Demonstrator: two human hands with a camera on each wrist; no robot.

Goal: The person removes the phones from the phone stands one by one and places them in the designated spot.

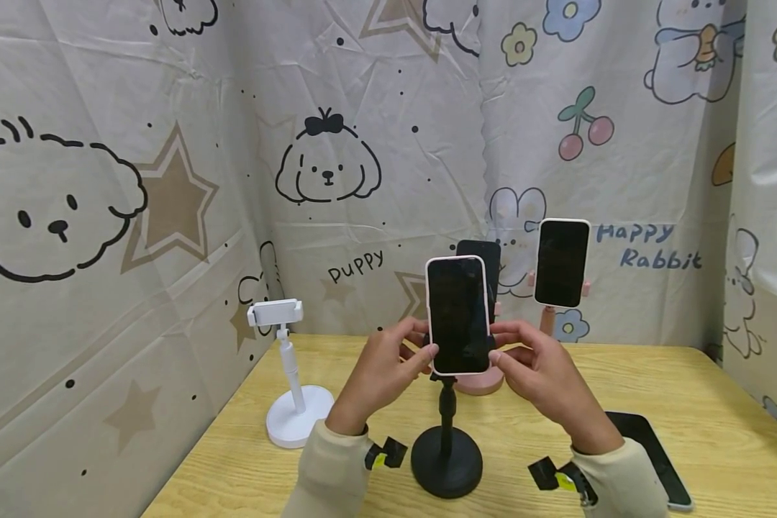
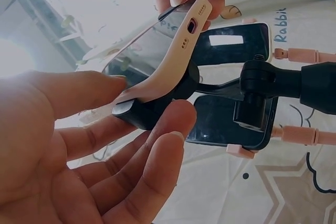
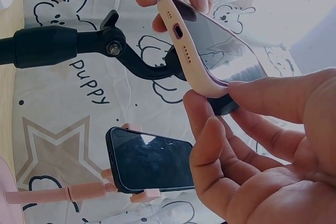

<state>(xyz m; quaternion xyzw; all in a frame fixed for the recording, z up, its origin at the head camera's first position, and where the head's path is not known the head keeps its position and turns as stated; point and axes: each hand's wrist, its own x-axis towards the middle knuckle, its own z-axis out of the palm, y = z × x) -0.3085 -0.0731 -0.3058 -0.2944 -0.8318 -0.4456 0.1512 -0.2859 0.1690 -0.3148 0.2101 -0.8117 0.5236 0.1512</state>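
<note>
A phone in a pale pink case point(image 1: 458, 316) stands upright, screen toward me, at the top of a black phone stand point(image 1: 447, 464). The stand's black clamp point(image 2: 131, 111) shows at the phone's side edges and behind it. My left hand point(image 1: 378, 367) pinches the phone's left edge, thumb on the front rim and fingers behind by the clamp. At the opposite edge, my right hand point(image 1: 544, 374) holds the phone the same way, its thumb point(image 3: 262, 95) against the screen side. The phone's bottom edge with its charging port point(image 3: 178, 31) faces the wrist cameras.
A white phone stand point(image 1: 291, 381) is on the left of the wooden table point(image 1: 375, 424). Behind the held phone are a dark phone point(image 1: 482, 248) and a white-framed phone point(image 1: 562, 262) on pink stands. A dark tablet-like device point(image 1: 654, 453) lies under my right forearm. Printed curtains surround the table.
</note>
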